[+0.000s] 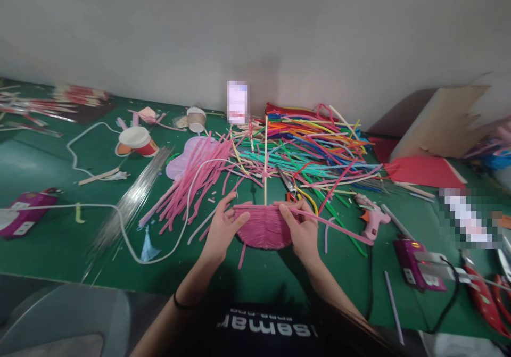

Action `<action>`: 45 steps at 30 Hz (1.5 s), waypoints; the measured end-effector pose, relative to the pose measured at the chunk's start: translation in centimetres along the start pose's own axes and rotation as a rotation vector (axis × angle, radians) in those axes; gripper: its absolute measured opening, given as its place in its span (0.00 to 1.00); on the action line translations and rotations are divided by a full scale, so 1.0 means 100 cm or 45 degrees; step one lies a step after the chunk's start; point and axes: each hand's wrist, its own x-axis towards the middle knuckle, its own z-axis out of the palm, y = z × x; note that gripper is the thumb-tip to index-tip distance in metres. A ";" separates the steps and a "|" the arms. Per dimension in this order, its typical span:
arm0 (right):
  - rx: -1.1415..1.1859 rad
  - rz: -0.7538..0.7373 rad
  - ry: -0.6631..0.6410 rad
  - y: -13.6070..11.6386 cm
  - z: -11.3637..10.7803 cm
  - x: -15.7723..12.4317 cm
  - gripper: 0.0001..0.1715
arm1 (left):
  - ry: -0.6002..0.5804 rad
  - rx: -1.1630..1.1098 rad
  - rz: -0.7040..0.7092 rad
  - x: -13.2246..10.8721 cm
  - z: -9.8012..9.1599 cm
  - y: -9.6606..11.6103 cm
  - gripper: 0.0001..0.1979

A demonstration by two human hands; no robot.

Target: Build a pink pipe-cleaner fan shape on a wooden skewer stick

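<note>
Between my two hands is a rounded pink piece built of pipe cleaners (264, 230), with a pale stick (265, 160) rising from its middle. My left hand (227, 226) pinches its left upper edge between thumb and fingers. At the right upper edge, my right hand (300, 226) grips it together with a loose pink pipe cleaner (339, 228), whose free end stretches out to the right. Another pink end hangs below the piece. Loose pink pipe cleaners (199, 181) lie in a bunch just beyond my left hand.
Many coloured pipe cleaners (311, 144) cover the table's back. Scissors with yellow and red handles (307, 198) lie beyond my right hand, a pink glue gun (373, 221) to its right. Thin wires (136, 197), a paper cup (139, 141) and a white cable (123, 229) are at left.
</note>
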 end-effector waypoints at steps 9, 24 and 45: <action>0.073 0.060 0.036 0.009 0.006 -0.004 0.16 | 0.160 -0.159 -0.114 0.005 0.022 0.000 0.16; -0.153 -0.043 0.039 0.002 0.000 0.003 0.12 | 0.036 0.145 -0.099 0.007 0.018 0.000 0.11; -0.595 -0.689 -0.307 -0.019 -0.006 0.090 0.14 | -0.451 -0.482 -0.246 0.104 -0.013 0.068 0.28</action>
